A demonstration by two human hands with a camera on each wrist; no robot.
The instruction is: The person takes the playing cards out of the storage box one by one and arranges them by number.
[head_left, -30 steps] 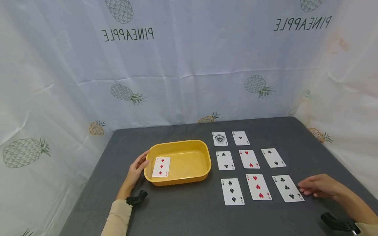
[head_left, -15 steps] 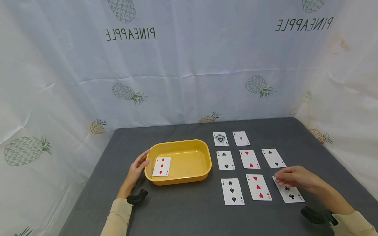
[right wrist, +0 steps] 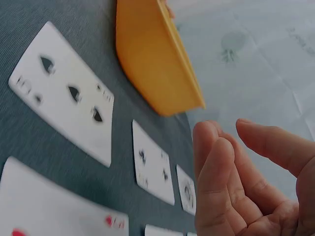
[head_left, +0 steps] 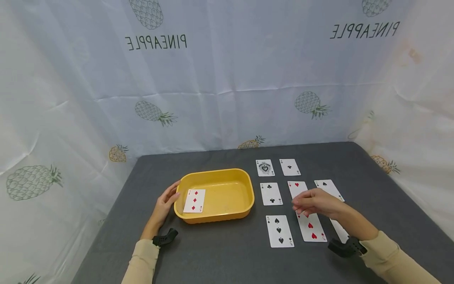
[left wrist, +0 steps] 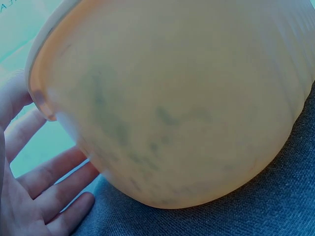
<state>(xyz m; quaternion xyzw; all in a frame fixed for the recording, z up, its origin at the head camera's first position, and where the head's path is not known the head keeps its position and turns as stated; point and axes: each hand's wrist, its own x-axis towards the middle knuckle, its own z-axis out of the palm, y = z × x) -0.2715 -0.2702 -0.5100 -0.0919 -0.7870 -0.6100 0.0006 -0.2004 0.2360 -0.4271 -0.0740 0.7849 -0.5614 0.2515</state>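
Observation:
My left hand [head_left: 164,201] rests against the left end of a yellow plastic tray [head_left: 214,218]. In the left wrist view its thumb reaches to the rim while the other fingers [left wrist: 64,191] lie fairly straight along the outer wall. A three of diamonds [head_left: 194,201] lies face up inside the tray. My right hand [head_left: 317,202] hovers over the cards, overlapping the two of hearts [head_left: 297,187] and three of hearts [head_left: 313,229] in the head view. Its thumb [right wrist: 270,140] stands apart from the loosely bent fingers, with nothing between them.
Other cards lie face up in rows: three of spades [head_left: 280,232], two of clubs [head_left: 271,194], two of spades [head_left: 328,187], an ace [head_left: 265,168] and ace of clubs [head_left: 289,167]. The three of clubs [head_left: 340,232] is mostly hidden by my right forearm. Pineapple-print curtains [head_left: 227,59] enclose the grey table.
My right hand has swept left from beside the three of clubs, across it, to above the hearts cards. My left hand and the tray stay in place.

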